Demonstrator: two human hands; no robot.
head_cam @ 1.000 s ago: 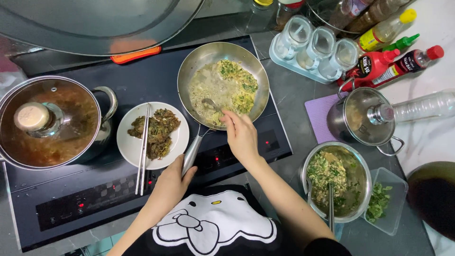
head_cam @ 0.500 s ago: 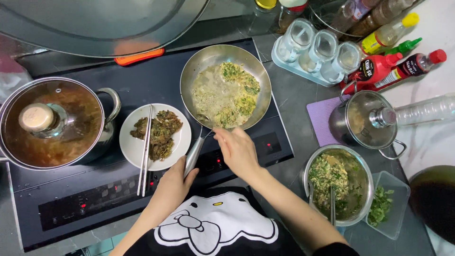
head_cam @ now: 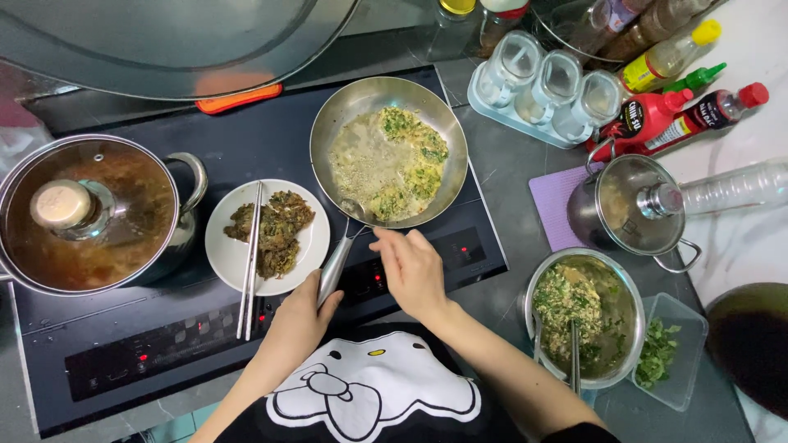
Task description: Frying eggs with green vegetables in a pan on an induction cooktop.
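On the black induction hob: a round steel frying pan (head_cam: 388,152) is sitting over the right-hand zone, holding a pale, thin egg-and-greens omelette (head_cam: 392,164) that is covering most of its base.

Left hand: the left hand (head_cam: 302,316) is wrapping closed around the steel pan handle (head_cam: 335,267), close to its end.

Right hand: the right hand (head_cam: 413,268) is hovering over the hob's front edge just below the pan rim, fingers loosely curled and gripping nothing that I can make out; a small dark utensil tip (head_cam: 355,209) is lying inside the pan's near edge, apart from the fingers.

Neighbours: a white round plate of dark cooked greens (head_cam: 275,231) with metal chopsticks (head_cam: 249,258) laid across it is sitting just beside the handle; a steel bowl of raw green-flecked egg mix (head_cam: 584,316) is standing to the right.

Risk, pan: judging by the grip far out on the handle, a tilt or jerk is likely to slide the thin omelette toward the rim or slop oil onto the hob.

Risk, plate: swinging the handle leftward is liable to knock the chopsticks off.

Risk, skin: the right hand is hanging near a hot rim.

Change: compared with a second ago, the right hand is pulling back, having been at the omelette inside the pan; the pan is staying in place.
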